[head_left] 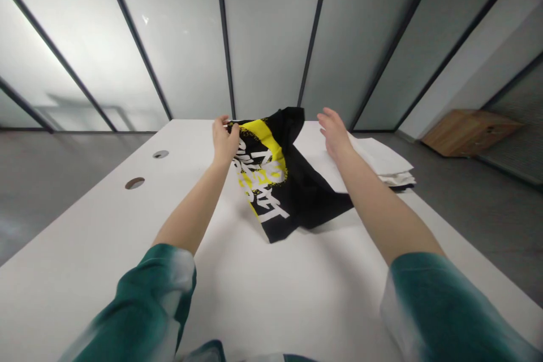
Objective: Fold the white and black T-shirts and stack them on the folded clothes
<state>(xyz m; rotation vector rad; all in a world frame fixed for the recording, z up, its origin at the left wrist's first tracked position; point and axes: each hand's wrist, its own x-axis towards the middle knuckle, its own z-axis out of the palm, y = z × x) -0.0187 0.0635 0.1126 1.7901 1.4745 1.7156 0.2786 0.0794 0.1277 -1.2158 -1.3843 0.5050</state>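
A black T-shirt point(297, 192) with a yellow patch and white lettering hangs partly lifted over the white table point(85, 237), its lower part resting on the surface. My left hand point(224, 140) pinches its upper left edge and holds it up. My right hand point(334, 131) hovers just right of the shirt's raised top, fingers stretched out and apart, holding nothing. Both forearms reach forward from green and white sleeves.
A stack of folded white cloth point(386, 161) lies at the table's far right edge. Two round cable holes point(134, 182) sit in the table at the left. Frosted glass panels stand behind the table. A wooden box point(466, 131) rests on the floor at right.
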